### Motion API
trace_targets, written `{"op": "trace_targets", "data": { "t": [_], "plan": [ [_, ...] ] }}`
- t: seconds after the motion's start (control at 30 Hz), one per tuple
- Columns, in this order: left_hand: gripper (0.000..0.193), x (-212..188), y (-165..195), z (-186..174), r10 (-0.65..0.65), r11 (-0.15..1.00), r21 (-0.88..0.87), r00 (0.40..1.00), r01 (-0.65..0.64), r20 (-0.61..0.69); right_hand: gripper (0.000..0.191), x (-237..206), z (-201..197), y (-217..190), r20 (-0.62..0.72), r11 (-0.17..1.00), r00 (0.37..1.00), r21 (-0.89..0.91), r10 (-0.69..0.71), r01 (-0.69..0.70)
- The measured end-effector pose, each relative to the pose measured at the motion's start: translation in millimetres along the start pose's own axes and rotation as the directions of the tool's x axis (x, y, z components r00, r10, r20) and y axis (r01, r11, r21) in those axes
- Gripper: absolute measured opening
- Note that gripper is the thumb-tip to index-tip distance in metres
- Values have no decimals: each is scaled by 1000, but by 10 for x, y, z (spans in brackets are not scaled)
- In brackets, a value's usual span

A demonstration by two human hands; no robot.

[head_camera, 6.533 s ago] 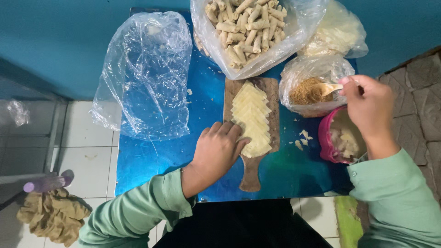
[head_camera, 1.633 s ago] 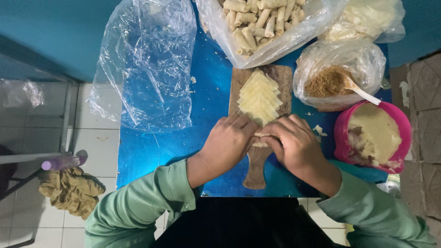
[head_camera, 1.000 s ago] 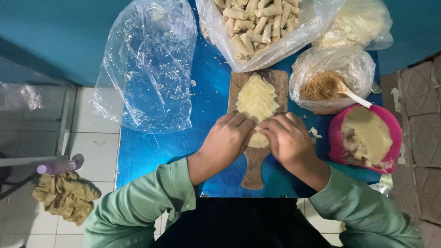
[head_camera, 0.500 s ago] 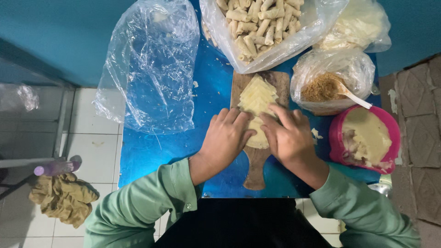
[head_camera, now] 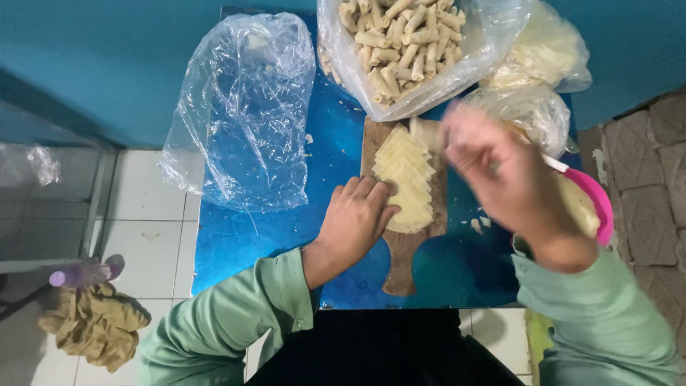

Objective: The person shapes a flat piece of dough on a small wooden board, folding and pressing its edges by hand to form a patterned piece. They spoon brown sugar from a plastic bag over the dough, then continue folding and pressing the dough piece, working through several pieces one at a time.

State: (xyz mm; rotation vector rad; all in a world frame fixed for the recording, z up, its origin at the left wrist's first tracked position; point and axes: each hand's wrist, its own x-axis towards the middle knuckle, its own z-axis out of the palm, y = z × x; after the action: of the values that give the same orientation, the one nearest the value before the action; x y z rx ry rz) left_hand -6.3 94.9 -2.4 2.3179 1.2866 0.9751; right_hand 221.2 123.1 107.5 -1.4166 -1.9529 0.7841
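Left hand (head_camera: 355, 221) flat, fingers loose, touching pastry wrapper stack (head_camera: 405, 182) on wooden board (head_camera: 404, 246), frame centre. Right hand (head_camera: 504, 175) blurred, grip unreadable.

Your left hand (head_camera: 355, 221) and right hand (head_camera: 500, 175) were bare, long pale green sleeves reached your wrists, dark clothing showed at six o'clock.
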Motion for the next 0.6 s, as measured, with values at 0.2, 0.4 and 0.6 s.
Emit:
{"op": "trace_targets", "data": {
  "t": [0.2,0.4,0.6],
  "plan": [
    [20,-7,0,17,12,1000,19,1000,-12,-1,45,-301,-476,-130,-160,946,961,-270,-225,177],
    [19,-19,12,8,35,999,39,999,-34,-18,45,-1007,-607,300,-36,660,999,-751,-37,-3],
    [18,-20,16,-46,40,998,48,999,-40,-1,42,-1526,-463,821,-47,576,993,-811,107,-101]
  ]
}}
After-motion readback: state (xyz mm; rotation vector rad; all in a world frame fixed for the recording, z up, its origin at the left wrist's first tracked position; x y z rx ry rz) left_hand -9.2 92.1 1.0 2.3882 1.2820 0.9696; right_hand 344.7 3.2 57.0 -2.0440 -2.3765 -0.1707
